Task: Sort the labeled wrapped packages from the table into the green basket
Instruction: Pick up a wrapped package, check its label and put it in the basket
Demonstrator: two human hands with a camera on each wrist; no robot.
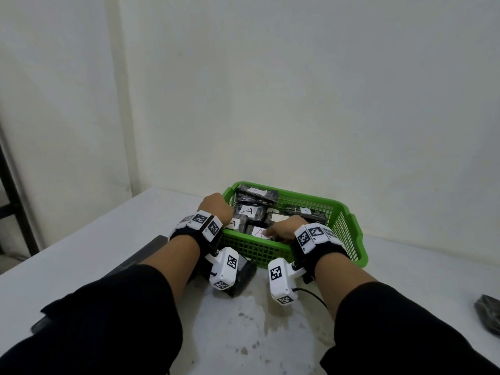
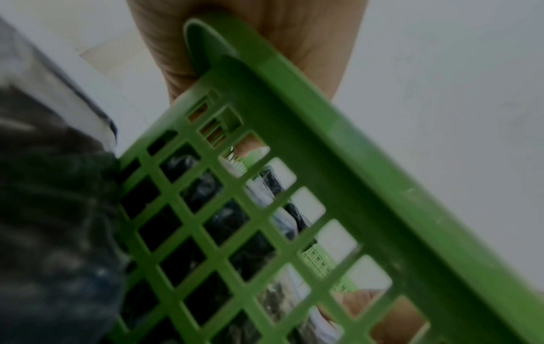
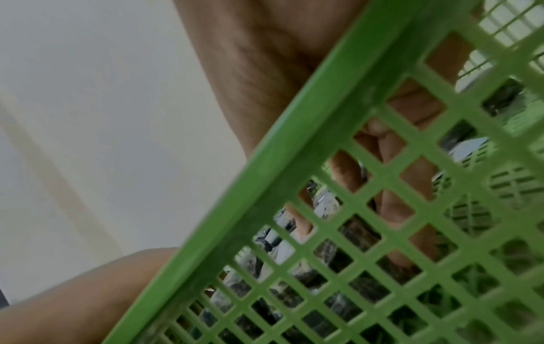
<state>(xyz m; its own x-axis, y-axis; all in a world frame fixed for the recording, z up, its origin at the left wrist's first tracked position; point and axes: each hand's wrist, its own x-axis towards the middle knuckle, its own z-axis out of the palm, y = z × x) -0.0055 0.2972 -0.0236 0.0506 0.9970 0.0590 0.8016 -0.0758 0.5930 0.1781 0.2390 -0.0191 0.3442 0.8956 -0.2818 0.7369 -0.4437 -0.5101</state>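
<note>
The green mesh basket (image 1: 254, 250) stands at the middle of the table and holds several dark wrapped packages with white "A" labels. My left hand (image 1: 216, 208) grips the basket's left rim; in the left wrist view the palm (image 2: 309, 35) sits behind the rim (image 2: 324, 139). My right hand (image 1: 284, 228) reaches over the near wall. Its thumb lies on the label of the front package (image 1: 258, 232). Its fingers (image 3: 396, 209) run down inside the mesh (image 3: 294, 151) at that package's near edge.
One dark wrapped package (image 1: 244, 278) lies on the white table (image 1: 135, 217) just in front of the basket, under my left wrist. Another (image 1: 489, 315) lies at the far right edge. A dark flat strip (image 1: 151, 247) lies at the left. White walls stand close behind.
</note>
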